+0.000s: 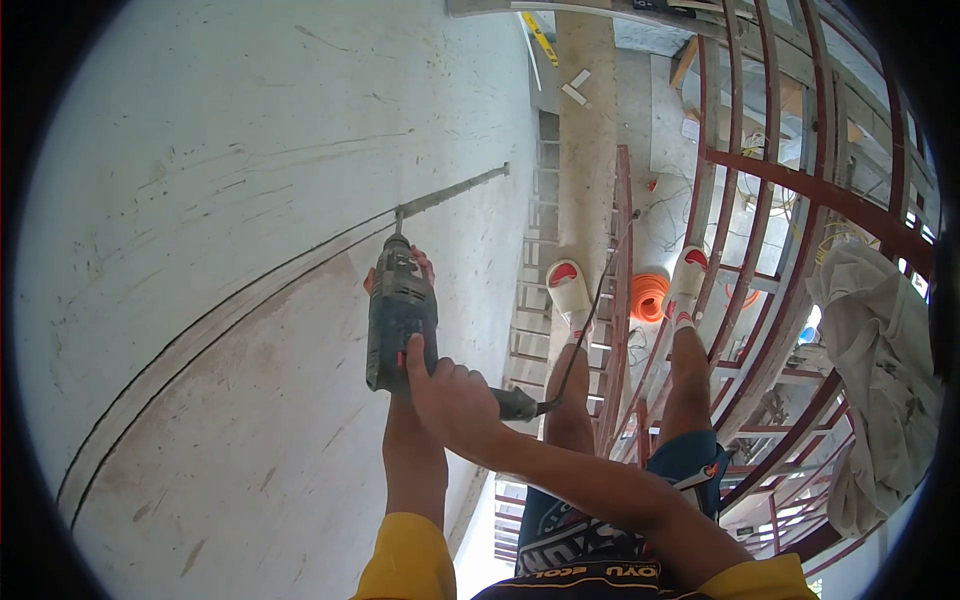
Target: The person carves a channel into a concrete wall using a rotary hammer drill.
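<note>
A dark green and black power drill [398, 325] points up the image at the white wall [250, 200]. Its bit [399, 222] touches the wall at the lower end of a chiselled groove [455, 191]. My right hand [455, 402] is closed round the rear handle, with a finger near the red switch. My left hand [425, 265] wraps the front of the drill from beneath; only some fingertips show past the body. Two dark parallel cut lines [215, 310] curve from the groove down to the lower left. A black cable [590, 315] leaves the handle.
My feet stand apart, one on a plank [585, 150], the other among red metal bars [770, 170]. An orange coiled hose [649, 297] lies below between them. Grey cloth [870, 330] hangs on the right. A yellow level [540, 40] and white scraps [577, 88] are at the top.
</note>
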The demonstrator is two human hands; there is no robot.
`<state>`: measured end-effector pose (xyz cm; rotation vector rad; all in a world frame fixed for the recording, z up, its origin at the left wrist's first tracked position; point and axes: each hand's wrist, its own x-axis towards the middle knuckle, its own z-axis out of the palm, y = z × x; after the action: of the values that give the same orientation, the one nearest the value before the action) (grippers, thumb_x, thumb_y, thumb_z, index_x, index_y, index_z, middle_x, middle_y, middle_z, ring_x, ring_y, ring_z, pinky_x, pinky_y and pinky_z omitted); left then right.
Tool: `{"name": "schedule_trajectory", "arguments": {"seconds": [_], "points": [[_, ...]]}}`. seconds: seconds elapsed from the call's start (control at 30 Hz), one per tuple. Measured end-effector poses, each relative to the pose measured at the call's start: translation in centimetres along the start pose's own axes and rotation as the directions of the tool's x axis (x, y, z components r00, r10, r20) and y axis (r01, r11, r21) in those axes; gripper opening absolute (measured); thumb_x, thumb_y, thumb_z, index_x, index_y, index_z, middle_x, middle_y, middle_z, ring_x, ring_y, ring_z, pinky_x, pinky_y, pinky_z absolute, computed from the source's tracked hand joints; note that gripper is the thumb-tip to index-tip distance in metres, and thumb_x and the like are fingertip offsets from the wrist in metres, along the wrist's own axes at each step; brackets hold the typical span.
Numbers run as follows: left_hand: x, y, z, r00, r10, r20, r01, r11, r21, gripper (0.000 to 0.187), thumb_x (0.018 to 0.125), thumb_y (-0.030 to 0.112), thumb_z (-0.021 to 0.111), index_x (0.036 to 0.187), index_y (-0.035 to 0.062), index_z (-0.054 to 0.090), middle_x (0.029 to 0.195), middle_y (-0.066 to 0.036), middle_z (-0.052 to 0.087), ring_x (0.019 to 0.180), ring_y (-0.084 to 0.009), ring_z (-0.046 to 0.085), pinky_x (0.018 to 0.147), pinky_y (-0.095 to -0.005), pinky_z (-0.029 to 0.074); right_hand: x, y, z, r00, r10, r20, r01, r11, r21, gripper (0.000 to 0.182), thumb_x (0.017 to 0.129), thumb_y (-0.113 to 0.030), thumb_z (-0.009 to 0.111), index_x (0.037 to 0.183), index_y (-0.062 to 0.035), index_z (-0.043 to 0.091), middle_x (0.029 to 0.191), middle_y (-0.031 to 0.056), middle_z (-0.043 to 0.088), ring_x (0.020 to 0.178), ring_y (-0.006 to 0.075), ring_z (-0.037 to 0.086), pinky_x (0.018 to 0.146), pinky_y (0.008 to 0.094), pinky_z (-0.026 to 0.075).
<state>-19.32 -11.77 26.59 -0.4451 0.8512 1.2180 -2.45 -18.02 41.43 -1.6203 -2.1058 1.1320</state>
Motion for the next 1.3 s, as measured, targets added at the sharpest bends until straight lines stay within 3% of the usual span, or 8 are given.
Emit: {"name": "schedule_trajectory", "arguments": {"seconds": [0.23, 0.3, 0.33, 0.5, 0.53, 0.63, 0.73, 1.3], "points": [[1.3, 0.3, -1.7, 0.999, 0.043, 0.032, -0.047, 0.987, 0.152, 0.069, 0.082, 0.053, 0.064, 0.116, -0.006, 0.055, 0.113, -0.021, 0.06, 0.103, -0.0311, 0.06, 0.091, -0.0402, 0.054, -0.2, 1.9, 0.8, 0.994, 0.092, 0.066, -0.1, 0.986, 0.136, 0.063, 0.084, -0.018, 0.06, 0.141, 0.0024, 0.043, 0.077, 0.0141, 0.063, 0.062, 0.0251, 0.067, 0.051, 0.0372, 0.053], [4.6, 1.4, -4.4, 0.98, -0.194, 0.038, 0.186, 0.97, 0.156, 0.056, 0.085, 0.053, 0.06, 0.11, 0.0028, 0.062, 0.107, -0.017, 0.064, 0.094, -0.0312, 0.064, 0.083, -0.045, 0.057, 0.6, 4.5, 0.3, 0.915, 0.23, 0.332, -0.309, 0.928, 0.209, 0.079, 0.084, -0.025, 0.066, 0.149, 0.0005, 0.029, 0.09, 0.0196, 0.065, 0.075, 0.0343, 0.069, 0.065, 0.0489, 0.056], [5.9, 1.2, -5.5, 0.996, -0.082, 0.025, 0.069, 0.942, 0.327, 0.056, 0.086, 0.053, 0.06, 0.11, 0.0033, 0.062, 0.107, -0.016, 0.065, 0.094, -0.0296, 0.065, 0.083, -0.0446, 0.056, 0.6, 6.5, 0.0, 0.877, 0.283, 0.387, -0.4, 0.877, 0.265, 0.083, 0.085, -0.031, 0.069, 0.151, -0.0044, 0.027, 0.094, 0.02, 0.065, 0.081, 0.0389, 0.068, 0.073, 0.0523, 0.055], [10.3, -5.5, -4.1, 0.975, 0.154, -0.162, -0.027, 0.8, 0.599, 0.048, 0.086, 0.054, 0.06, 0.101, 0.0078, 0.064, 0.098, -0.01, 0.07, 0.09, -0.0237, 0.068, 0.085, -0.0387, 0.057, -1.2, 17.3, -0.3, 0.872, 0.483, 0.077, -0.464, 0.766, 0.445, 0.077, 0.076, -0.04, 0.079, 0.138, -0.0093, 0.046, 0.097, 0.0244, 0.069, 0.091, 0.0398, 0.069, 0.079, 0.0471, 0.054], [10.5, -6.7, -3.1, 0.961, 0.146, -0.235, 0.024, 0.802, 0.596, 0.044, 0.084, 0.05, 0.067, 0.101, 0.0097, 0.063, 0.095, -0.008, 0.069, 0.088, -0.021, 0.068, 0.084, -0.0376, 0.057, -1.3, 18.5, -1.5, 0.904, 0.413, -0.114, -0.268, 0.753, 0.601, 0.074, 0.075, -0.035, 0.081, 0.133, -0.0045, 0.048, 0.097, 0.0243, 0.069, 0.084, 0.0384, 0.071, 0.076, 0.045, 0.055], [10.6, -9.1, -0.2, 0.93, 0.046, -0.365, 0.161, 0.842, 0.515, 0.041, 0.08, 0.048, 0.074, 0.097, 0.0119, 0.063, 0.091, -0.005, 0.068, 0.081, -0.0186, 0.068, 0.073, -0.0357, 0.06, -0.3, 21.6, -4.8, 0.859, 0.428, 0.28, -0.449, 0.369, 0.814, 0.055, 0.078, -0.022, 0.082, 0.12, 0.0, 0.053, 0.086, 0.0134, 0.068, 0.066, 0.0189, 0.067, 0.058, 0.0332, 0.054], [12.6, -8.8, -2.1, 0.913, -0.128, -0.388, 0.283, 0.883, 0.374, 0.038, 0.082, 0.046, 0.073, 0.096, 0.0115, 0.064, 0.092, -0.006, 0.07, 0.081, -0.0187, 0.069, 0.07, -0.036, 0.06, 1.5, 23.1, -7.7, 0.892, 0.358, 0.276, -0.423, 0.443, 0.79, 0.043, 0.082, -0.017, 0.079, 0.112, 0.0003, 0.054, 0.08, 0.0085, 0.065, 0.062, 0.0121, 0.064, 0.054, 0.0271, 0.052], [15.2, -11.2, 1.2, 0.997, 0.017, -0.078, -0.006, 0.99, 0.142, 0.032, 0.089, 0.037, 0.067, 0.108, 0.0115, 0.063, 0.107, -0.007, 0.069, 0.1, -0.0257, 0.066, 0.092, -0.0435, 0.053, 6.7, 26.0, -10.9, 0.753, 0.454, 0.477, -0.601, 0.178, 0.779, 0.046, 0.087, -0.032, 0.076, 0.116, -0.0009, 0.057, 0.085, 0.0124, 0.069, 0.067, 0.0199, 0.068, 0.057, 0.0336, 0.056]]}}
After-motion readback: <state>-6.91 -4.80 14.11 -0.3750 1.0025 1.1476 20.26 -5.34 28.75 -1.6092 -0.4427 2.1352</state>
